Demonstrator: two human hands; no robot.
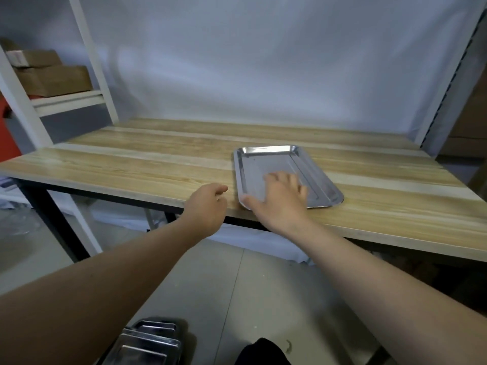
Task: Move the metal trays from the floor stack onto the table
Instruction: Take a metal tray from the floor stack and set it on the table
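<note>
We look down over both of our bare forearms toward a long light wooden table with a dark metal frame (158,167), set against a pale white backdrop sheet (263,61). One shallow rectangular silver metal tray (266,164) lies flat on the tabletop near the front edge, a little right of centre, its long side running away from us and angled slightly to the right. Our right hand (279,198) rests palm down on the near end of that tray, fingers spread and loose across the tray's floor, the thumb stretched out along the near left corner rim; it is open and laid on the metal rather than clamped around it. Our left hand (208,204) hovers just left of the tray at the table's front edge, apart from it, its fingers curled loosely inward with nothing in them. Down at the bottom of the view, on the grey concrete floor (263,285), sits the stack of remaining shiny metal trays (147,343), partly cut off by the frame. At the upper left, brown cardboard boxes (50,75) sit on a white metal shelf (68,100).
</note>
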